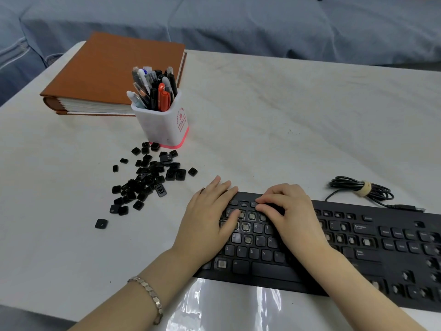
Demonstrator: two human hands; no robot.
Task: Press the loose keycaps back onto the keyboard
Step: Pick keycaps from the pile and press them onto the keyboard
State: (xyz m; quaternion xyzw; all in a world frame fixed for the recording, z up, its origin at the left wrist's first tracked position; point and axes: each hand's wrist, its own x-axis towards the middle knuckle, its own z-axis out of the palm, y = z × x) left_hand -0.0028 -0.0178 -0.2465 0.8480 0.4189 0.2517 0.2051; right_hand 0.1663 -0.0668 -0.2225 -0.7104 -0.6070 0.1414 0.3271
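Note:
A black keyboard (362, 256) lies at the near right of the table, with many bare switch sockets among its seated keys. A heap of loose black keycaps (145, 177) is spread on the table to its left, and one stray keycap (101, 223) lies nearer me. My left hand (210, 220) rests flat on the keyboard's left end, fingers straight, thumb on the number row. My right hand (288, 211) is curled over the function row, its thumb and forefinger tips pinched together on a small keycap there.
A white pen cup (164, 125) full of pens stands behind the keycap heap, and a brown binder (107, 72) lies behind it. The keyboard's coiled cable (360, 189) sits at the right. Blue cloth (262, 25) lies beyond the table's far edge.

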